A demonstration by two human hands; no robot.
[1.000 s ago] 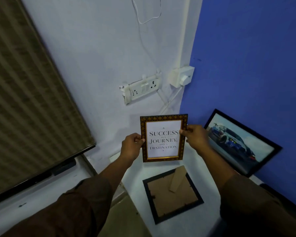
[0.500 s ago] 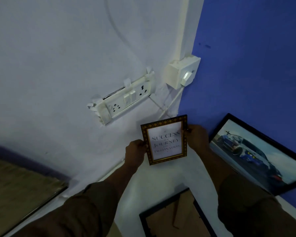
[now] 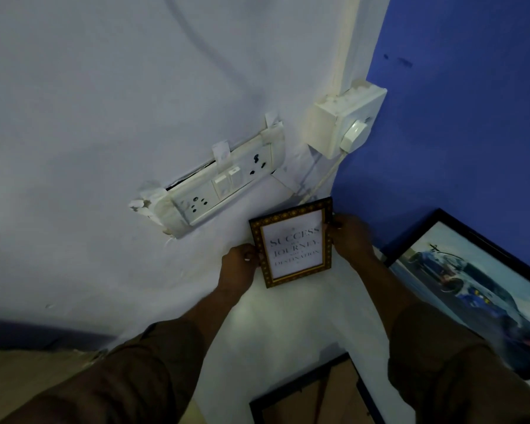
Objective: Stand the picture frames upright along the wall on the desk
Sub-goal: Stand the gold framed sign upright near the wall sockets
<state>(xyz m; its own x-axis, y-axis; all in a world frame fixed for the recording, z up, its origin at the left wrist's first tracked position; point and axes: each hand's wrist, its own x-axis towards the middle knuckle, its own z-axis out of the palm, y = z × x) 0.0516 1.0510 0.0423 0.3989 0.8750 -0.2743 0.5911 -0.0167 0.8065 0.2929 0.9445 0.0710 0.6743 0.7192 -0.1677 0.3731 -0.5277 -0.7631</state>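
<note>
Since the earlier frame the small gold-edged frame [image 3: 292, 243] is sitting slightly farther into the corner, nearer the white wall [image 3: 104, 117]. Its lower edge is hard to judge against the desk [image 3: 273, 325]; the back-up frame [image 3: 312, 396] is being cut off below. The left hand [image 3: 240, 266] is pinching the left edge, the right hand [image 3: 351, 237] clamping the right. The frame is standing portrait, long axis upright, print facing the camera, beside the leaning car picture [image 3: 478, 289].
</note>
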